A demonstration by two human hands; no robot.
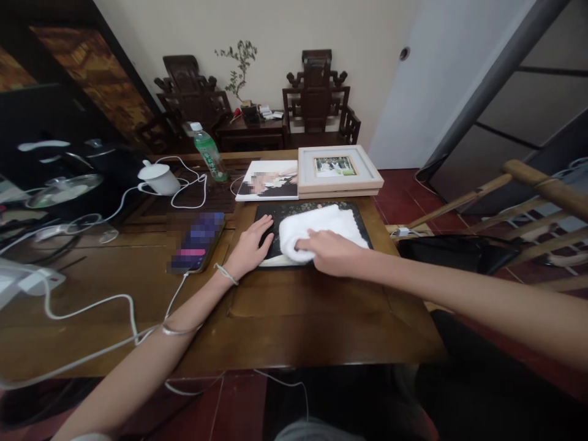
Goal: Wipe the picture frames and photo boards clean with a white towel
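Observation:
A dark flat panel (pixel 287 211) with light specks lies on the wooden table (pixel 294 331) in front of me. Over much of its right side spreads a folded white cloth (pixel 340 223). The fingers of my right hand (pixel 328 248) are closed on the cloth's near left part and press it against the panel. My left hand (pixel 253 245) rests at the panel's left edge, fingers stretched out, with nothing in it. What lies beneath the cloth is hidden.
Behind the panel lie stacked picture frames (pixel 340 171) and a photo print (pixel 266 180). To the left are a phone (pixel 196 243) on a white cable (pixel 133 312), a green-labelled bottle (pixel 209 153), a lidded white cup (pixel 159 179) and a glass-lidded pot (pixel 64 190). A wooden chair (pixel 542 190) stands right.

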